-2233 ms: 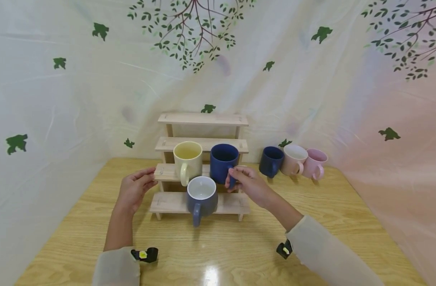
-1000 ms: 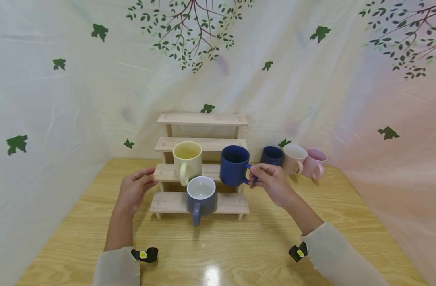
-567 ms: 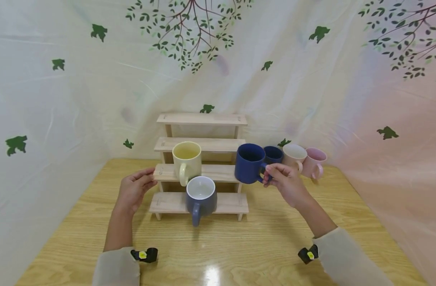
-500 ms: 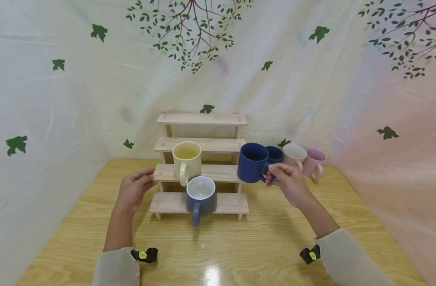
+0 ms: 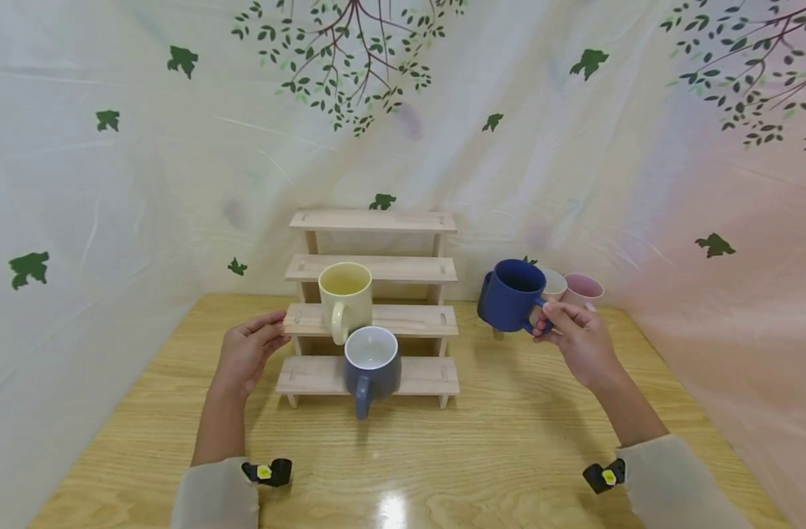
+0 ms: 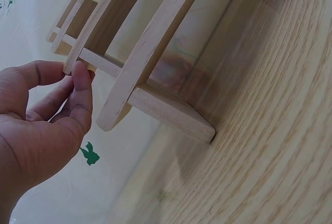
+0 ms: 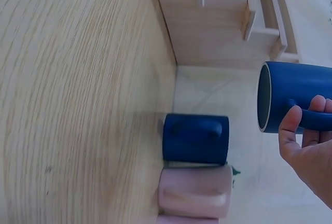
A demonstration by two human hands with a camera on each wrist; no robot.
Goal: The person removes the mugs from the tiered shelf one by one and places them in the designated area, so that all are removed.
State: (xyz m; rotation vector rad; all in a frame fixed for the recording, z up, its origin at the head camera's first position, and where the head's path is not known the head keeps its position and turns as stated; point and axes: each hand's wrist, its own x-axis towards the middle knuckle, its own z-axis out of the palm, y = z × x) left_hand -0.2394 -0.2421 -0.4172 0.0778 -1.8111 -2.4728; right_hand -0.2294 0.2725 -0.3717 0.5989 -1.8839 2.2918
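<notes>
My right hand [image 5: 577, 344] grips the handle of a blue mug [image 5: 508, 297], raised above the table to the right of the wooden tiered stand [image 5: 366, 222]. In the right wrist view, thumb and fingers wrap the handle of that upright mug. My left hand [image 5: 249, 353] pinches the left end of the stand's second step from the bottom, thumb and fingertips on the board in the left wrist view. On that step stands a yellow mug [image 5: 350, 297], handle facing me. A grey-blue mug [image 5: 379, 375] with a white inside sits on the lowest step.
A second dark blue mug [image 7: 196, 138], a pale pink mug [image 7: 195, 190] and a pink mug [image 5: 584, 289] stand in a row at the table's back right. The held mug partly hides this row in the head view. A printed cloth [image 5: 277, 184] hangs behind the table [image 5: 389, 463].
My right hand has carried the blue mug from beside the yellow mug, off the stand to the right, over the row of mugs. My left hand has stayed in place.
</notes>
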